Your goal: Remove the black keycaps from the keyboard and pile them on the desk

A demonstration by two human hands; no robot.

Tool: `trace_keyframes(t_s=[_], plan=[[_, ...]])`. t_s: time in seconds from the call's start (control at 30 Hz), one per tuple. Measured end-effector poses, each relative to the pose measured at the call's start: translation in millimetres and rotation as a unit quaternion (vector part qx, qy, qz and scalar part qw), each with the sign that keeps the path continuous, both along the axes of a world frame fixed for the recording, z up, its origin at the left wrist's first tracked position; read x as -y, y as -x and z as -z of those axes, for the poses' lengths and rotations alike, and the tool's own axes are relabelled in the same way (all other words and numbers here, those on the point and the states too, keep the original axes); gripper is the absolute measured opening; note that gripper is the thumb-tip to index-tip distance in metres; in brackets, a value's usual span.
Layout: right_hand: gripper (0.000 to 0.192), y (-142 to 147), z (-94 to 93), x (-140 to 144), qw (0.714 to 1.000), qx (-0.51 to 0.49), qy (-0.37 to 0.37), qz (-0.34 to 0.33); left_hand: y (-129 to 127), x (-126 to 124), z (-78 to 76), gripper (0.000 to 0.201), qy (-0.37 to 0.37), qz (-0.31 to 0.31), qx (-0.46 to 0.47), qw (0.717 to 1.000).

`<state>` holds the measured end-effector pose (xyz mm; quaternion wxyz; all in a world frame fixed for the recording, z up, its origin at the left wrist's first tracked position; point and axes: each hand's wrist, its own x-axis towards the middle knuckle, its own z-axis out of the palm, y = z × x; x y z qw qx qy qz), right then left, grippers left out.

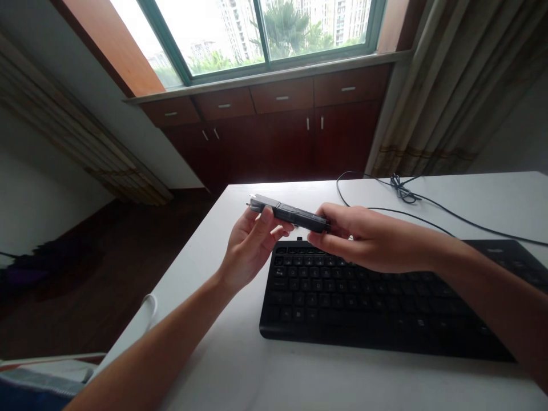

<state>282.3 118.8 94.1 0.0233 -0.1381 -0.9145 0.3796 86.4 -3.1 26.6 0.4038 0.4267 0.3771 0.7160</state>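
Both hands hold a slim, dark grey and black tool-like object above the keyboard's upper left edge. Its left end is lighter grey with small metallic tips; its exact kind is unclear. My left hand grips the left part, thumb on its near side and fingers curled beneath. At the right end, my right hand pinches the object between thumb and fingers. Under my right hand and forearm lies a black computer keyboard, whose upper right keys are partly covered.
The white table carries the keyboard and a thin black cable, bundled near the back edge. Reddish wooden cabinets stand beyond it under a window. A white loop shows at the table's left edge.
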Motion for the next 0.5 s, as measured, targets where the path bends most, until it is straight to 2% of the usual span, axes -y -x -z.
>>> trace_keyframes(t_s=[0.2,0.5], plan=[[0.032,-2,1.4,-11,0.994,-0.019,0.103,0.001,3,-2,1.0,0.022,0.016,-0.013,0.023,1.0],[0.037,-10,-12.4,-30,0.99,-0.073,0.102,0.059,6,-3,1.9,0.022,0.079,-0.047,0.033,0.995]])
